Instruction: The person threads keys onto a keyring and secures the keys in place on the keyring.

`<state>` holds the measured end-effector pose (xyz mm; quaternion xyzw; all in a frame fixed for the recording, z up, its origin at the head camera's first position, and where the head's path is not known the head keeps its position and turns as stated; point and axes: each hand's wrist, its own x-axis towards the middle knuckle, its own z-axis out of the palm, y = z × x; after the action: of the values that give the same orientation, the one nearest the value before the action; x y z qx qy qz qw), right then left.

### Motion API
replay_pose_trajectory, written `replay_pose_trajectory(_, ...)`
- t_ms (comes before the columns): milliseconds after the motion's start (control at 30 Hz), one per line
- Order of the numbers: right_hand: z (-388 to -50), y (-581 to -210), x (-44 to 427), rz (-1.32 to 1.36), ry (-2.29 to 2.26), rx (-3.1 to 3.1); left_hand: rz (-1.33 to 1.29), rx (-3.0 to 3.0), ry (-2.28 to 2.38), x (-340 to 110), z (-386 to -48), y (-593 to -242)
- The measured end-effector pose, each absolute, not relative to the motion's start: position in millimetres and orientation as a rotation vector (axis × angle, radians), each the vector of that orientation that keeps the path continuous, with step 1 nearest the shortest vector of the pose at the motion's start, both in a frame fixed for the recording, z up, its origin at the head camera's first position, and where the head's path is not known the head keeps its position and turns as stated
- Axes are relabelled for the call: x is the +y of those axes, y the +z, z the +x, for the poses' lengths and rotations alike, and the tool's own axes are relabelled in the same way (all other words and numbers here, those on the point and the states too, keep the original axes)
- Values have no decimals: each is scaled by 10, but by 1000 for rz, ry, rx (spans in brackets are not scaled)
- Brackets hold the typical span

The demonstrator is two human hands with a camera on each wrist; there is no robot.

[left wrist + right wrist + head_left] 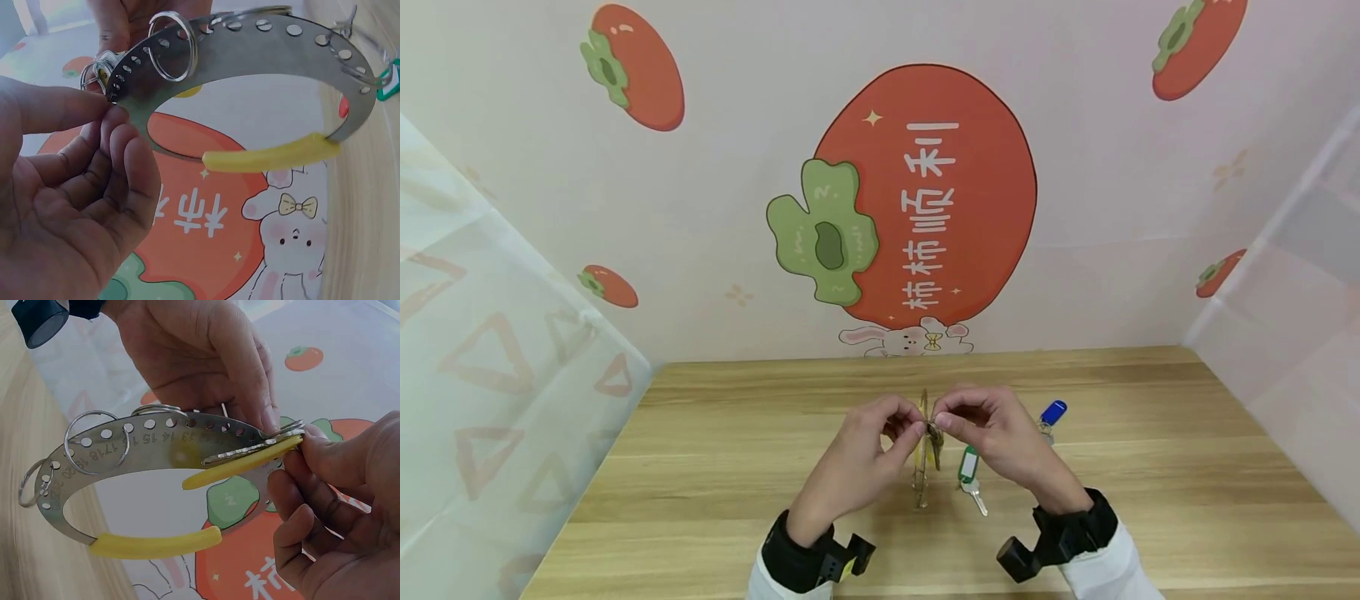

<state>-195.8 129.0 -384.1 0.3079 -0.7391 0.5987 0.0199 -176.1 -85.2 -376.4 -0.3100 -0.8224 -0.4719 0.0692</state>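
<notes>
An oval metal key holder plate (262, 53) with numbered holes along its rim and a yellow grip (269, 156) is held on edge above the table. My left hand (865, 446) pinches its rim between thumb and fingers. Several split rings (97, 442) hang from its holes. On the other side of the rim, my right hand (1000, 433) pinches a metal key with a yellow tag (250, 462). Its fingertips partly hide where key and rim meet, so I cannot tell whether they are joined.
On the wooden table (715, 483), a key with a green tag (969, 465) lies below my right hand. Farther right is a blue-tagged key (1052, 412), partly hidden by the wrist. A printed cloth backdrop (1090, 167) stands behind the table.
</notes>
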Motion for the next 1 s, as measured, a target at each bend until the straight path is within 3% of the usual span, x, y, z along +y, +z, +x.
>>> replay_pose_trajectory(433,-1957,-3839,1284,977,1837,-2246,-819,-2523,-1603,-851,-1769,-3751)
replay_pose_trajectory(1000,-1937,-3794,1321,989,1861,-2322,-1081,-2417,-1177,-826,-1750,-3759)
